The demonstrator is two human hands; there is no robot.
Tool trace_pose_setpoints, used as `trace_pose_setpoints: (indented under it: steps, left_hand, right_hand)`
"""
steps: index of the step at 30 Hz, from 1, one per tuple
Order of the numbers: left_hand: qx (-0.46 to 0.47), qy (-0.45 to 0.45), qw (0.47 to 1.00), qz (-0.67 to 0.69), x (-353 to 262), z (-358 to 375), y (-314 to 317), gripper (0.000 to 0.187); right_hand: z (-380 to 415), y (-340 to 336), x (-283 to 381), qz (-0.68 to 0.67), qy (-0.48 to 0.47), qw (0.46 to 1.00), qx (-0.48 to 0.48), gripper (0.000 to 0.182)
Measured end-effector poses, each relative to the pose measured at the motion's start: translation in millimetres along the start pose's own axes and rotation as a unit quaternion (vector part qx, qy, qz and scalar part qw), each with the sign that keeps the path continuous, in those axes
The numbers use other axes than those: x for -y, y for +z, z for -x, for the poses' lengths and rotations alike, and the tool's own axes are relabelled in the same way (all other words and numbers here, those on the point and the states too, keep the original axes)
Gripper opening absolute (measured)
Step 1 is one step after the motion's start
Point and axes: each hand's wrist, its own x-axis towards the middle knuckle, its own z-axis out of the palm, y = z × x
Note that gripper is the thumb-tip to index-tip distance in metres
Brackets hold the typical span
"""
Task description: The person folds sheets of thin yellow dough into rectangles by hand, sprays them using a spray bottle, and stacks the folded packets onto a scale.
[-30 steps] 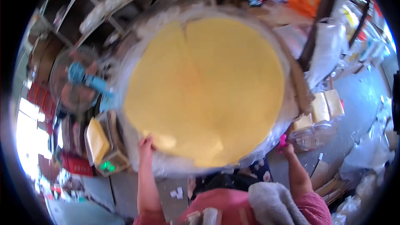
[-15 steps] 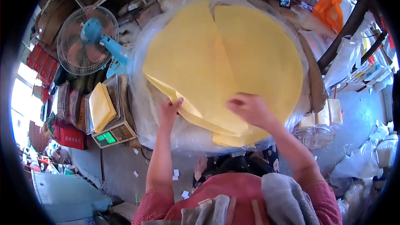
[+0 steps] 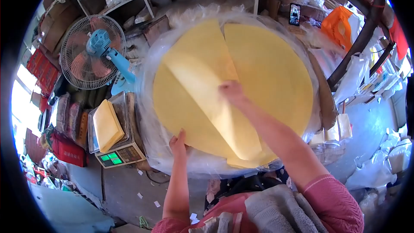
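Here, centre frame: right hand pinches a folded-over yellow sheet on the round yellow stack. Left hand grips the stack's lower-left edge with curled fingers. Scale and fan at left.

A stack of round yellow sheets looks thin, matt and smooth, like soft paper or a flexible wrapper; the top sheet bends without creasing under the right hand. Crinkled, glossy clear plastic film lies under and around the stack, catching the light near the left hand. Beside it, a scale has a dull grey metal pan holding a folded matt yellow wad. The fan has a thin wire metal grille and a smooth blue plastic body. The sleeves are pink knit cloth.
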Motion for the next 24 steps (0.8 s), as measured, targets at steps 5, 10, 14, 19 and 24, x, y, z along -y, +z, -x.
trace_pose_setpoints:
  steps: [5,10,14,19,24]
  left_hand:
    - [-0.050,-0.013,0.998,0.022,4,5,-7,0.015]
    - [-0.048,0.005,0.998,0.047,10,6,0,0.018]
    - [-0.064,-0.002,0.998,0.000,12,-2,-6,0.022]
    - [-0.062,-0.009,0.996,-0.060,10,-4,-8,0.027]
    - [-0.045,-0.024,0.995,-0.081,6,-1,-11,0.033]
  right_hand:
    - [3,-93,-95,-0.296,0.087,0.941,-0.141,0.014]
    - [24,-134,-183,-0.315,0.225,0.898,-0.209,0.008]
    - [89,-174,-186,-0.388,0.240,0.869,-0.190,0.014]
    - [231,-229,-242,-0.236,0.060,0.883,-0.402,0.011]
    - [367,-193,-411,0.163,0.379,0.881,-0.233,0.041]
